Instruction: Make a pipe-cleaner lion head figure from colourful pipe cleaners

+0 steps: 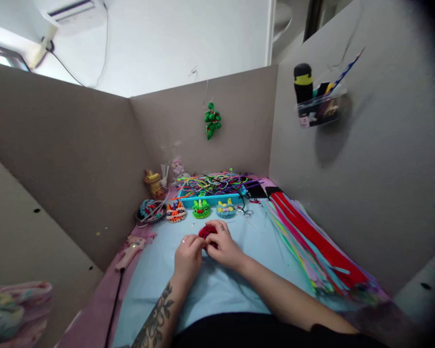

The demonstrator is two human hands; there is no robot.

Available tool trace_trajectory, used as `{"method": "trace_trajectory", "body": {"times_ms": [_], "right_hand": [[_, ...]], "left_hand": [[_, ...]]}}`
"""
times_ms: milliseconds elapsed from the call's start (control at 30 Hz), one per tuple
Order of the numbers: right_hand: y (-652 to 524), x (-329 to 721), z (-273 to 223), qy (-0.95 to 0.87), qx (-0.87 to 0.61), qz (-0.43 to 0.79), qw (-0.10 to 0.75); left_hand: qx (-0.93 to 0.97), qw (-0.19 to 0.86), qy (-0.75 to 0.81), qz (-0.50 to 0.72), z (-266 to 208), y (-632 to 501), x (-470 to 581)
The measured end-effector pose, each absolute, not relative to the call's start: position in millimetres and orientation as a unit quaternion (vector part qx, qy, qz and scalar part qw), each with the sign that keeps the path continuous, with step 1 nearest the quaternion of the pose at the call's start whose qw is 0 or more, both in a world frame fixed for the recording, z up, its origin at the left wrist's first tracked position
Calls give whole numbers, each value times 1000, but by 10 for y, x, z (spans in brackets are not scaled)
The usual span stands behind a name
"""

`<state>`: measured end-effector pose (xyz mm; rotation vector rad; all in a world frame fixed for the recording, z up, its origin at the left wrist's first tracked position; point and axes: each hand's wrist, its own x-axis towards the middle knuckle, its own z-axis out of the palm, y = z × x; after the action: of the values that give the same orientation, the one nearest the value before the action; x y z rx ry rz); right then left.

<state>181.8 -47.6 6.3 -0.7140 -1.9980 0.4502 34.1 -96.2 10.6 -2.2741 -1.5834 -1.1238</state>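
Note:
A small red craft piece with dark markings [203, 232], seemingly of pipe cleaner, is held low over the blue cloth [239, 290]. My right hand [224, 245] is closed around its right side, index finger over the top and thumb near the lower edge. At the lower left edge, my left hand [189, 253] is pinched shut against the same piece. My fingers hide much of it. Just beyond stand three fuzzy animal-face pieces: an orange and white one [176, 212], a green one [201, 209] and a blue and yellow one [225, 209].
A blue tray [194, 200] heaped with pipe cleaners stands at the back. Scissors [247, 211] lie near its right corner. Bundled pipe cleaners [319, 241] cover the right side. A glue gun [131, 251] and a dark bowl [150, 217] sit left. Grey panels surround the table.

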Motion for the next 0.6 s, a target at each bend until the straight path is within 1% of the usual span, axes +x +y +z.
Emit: {"method": "trace_trajectory", "body": {"times_ms": [167,300,467,600], "right_hand": [[-489,1838,50,-822,-311,192,437],[-525,1820,47,-820,-319,178,441],[-569,1825,73,-820,-314,138,459],[-609,1843,100,-821,-307,75,475]], "left_hand": [[-734,-29,-540,-410,150,-954,347],[-726,-85,-545,-410,211,-942,343],[-705,-142,-573,-393,253,-893,321],[-664,-190,-601,-401,252,-851,305]]}}
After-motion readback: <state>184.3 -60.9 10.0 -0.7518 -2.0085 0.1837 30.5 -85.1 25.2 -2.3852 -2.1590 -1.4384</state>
